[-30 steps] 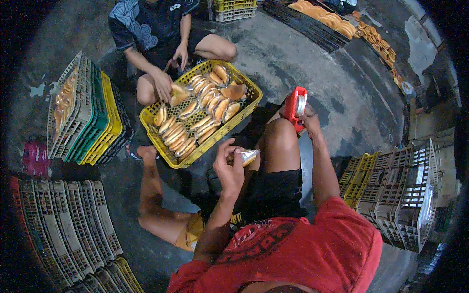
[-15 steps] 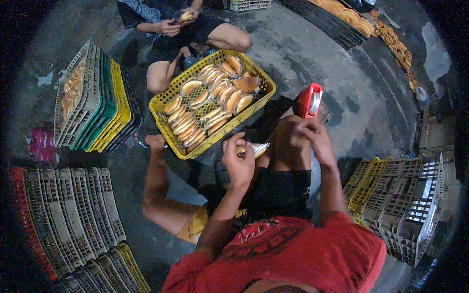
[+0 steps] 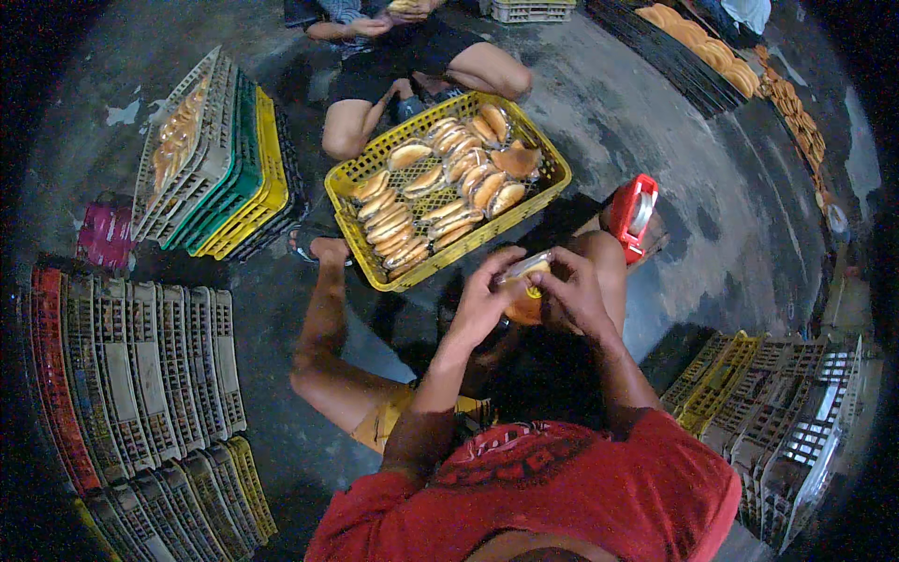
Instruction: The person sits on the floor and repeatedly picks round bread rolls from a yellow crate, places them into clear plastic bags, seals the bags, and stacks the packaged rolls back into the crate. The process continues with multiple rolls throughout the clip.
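Wrapped bun (image 3: 526, 272) is btwn our 2 hands, held up over our dark shorts (image 3: 552, 379), clear plastic at its upper end. Our L hand (image 3: 482, 300) has fingers closed on its L side; our R hand (image 3: 576, 295) has thumb + fingers pinching its R side. Red tape dispenser (image 3: 633, 220) is just beyond our R knee (image 3: 601, 258), apart from both hands. Yellow crate (image 3: 478, 236) w/ other buns (image 3: 386, 225), many in rows, sits on floor ahead, nr our hands. Across it, co-worker's hands (image 3: 373, 25) hold smth partly cut off at top edge, can't tell exactly. Crate stack (image 3: 239, 173) far L; more crates (image 3: 749, 403) R.
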Demonstrator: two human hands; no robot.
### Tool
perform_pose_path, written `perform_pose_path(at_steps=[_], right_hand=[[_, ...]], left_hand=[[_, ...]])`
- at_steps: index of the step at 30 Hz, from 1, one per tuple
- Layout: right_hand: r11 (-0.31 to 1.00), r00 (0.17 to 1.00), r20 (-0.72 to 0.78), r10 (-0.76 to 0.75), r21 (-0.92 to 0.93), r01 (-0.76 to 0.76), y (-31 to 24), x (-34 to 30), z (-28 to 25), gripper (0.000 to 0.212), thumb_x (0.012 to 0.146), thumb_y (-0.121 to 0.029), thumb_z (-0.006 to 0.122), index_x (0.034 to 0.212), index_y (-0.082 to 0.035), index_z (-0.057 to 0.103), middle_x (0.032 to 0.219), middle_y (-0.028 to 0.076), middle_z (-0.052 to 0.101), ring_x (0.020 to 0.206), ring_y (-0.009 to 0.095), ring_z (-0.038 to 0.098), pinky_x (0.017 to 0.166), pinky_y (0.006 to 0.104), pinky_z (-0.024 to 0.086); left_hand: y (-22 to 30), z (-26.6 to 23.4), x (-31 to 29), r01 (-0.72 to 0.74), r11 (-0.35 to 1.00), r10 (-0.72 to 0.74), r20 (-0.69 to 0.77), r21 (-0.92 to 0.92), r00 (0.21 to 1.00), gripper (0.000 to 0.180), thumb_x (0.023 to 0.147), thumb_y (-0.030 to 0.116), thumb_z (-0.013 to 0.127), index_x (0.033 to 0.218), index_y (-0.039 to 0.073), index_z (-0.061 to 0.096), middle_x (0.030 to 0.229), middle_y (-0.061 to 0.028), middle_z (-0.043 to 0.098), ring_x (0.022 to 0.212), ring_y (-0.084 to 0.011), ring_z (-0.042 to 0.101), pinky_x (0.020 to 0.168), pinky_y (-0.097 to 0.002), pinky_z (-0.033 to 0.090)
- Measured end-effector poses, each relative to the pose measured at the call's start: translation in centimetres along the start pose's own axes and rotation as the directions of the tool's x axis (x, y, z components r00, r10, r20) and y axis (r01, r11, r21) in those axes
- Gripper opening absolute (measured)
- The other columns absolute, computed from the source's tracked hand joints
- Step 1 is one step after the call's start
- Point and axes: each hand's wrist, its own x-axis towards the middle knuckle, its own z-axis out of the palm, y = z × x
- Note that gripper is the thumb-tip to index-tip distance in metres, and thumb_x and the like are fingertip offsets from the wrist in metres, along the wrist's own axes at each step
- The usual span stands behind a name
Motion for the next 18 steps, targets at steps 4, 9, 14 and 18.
perform_pose_path(at_steps=[4,9,14,18], right_hand=[[0.978,0.976,-0.063,0.209,-0.016,-0.210,2.4,3.2,1.0,0.036,0.092,-0.034,0.063,0.095,0.001,0.068,0.080,0.012,0.069,0.069,0.017,0.060,0.068,0.0348,0.049],[0.962,0.956,-0.113,0.271,0.049,-0.267,2.5,4.9,2.6,0.040,0.095,-0.036,0.059,0.091,0.003,0.069,0.076,0.012,0.067,0.066,0.018,0.059,0.066,0.0375,0.049],[0.992,0.992,0.010,0.126,-0.007,-0.126,4.2,5.3,5.6,0.030,0.093,-0.024,0.064,0.078,0.001,0.061,0.071,0.008,0.061,0.070,0.014,0.050,0.070,0.0327,0.046],[0.980,0.985,0.003,0.172,-0.105,-0.170,6.4,5.4,5.2,0.027,0.093,-0.022,0.063,0.079,0.001,0.061,0.072,0.009,0.062,0.072,0.015,0.053,0.073,0.0316,0.046]], left_hand=[[-2.2,-2.0,1.5,0.147,0.981,-0.149,-0.008,-0.123,0.989,0.049,0.081,0.015,0.074,0.124,-0.002,0.055,0.118,-0.0109,0.061,0.101,-0.0166,0.060,0.089,-0.0308,0.048],[-8.3,-9.6,9.6,0.026,0.866,-0.297,-0.471,-0.500,0.831,0.046,0.085,0.019,0.067,0.128,0.015,0.049,0.110,-0.0104,0.060,0.094,-0.0223,0.063,0.065,-0.0356,0.055],[-14.7,-19.1,18.8,0.149,0.953,-0.291,-0.665,-0.263,0.688,0.058,0.086,0.024,0.067,0.137,0.014,0.041,0.117,-0.0115,0.059,0.091,-0.0216,0.063,0.058,-0.0286,0.053],[-18.3,-20.7,23.7,0.519,0.545,0.016,-0.627,0.658,0.779,0.047,0.086,0.025,0.064,0.128,0.009,0.053,0.115,-0.0177,0.060,0.093,-0.0314,0.063,0.071,-0.0385,0.053]])
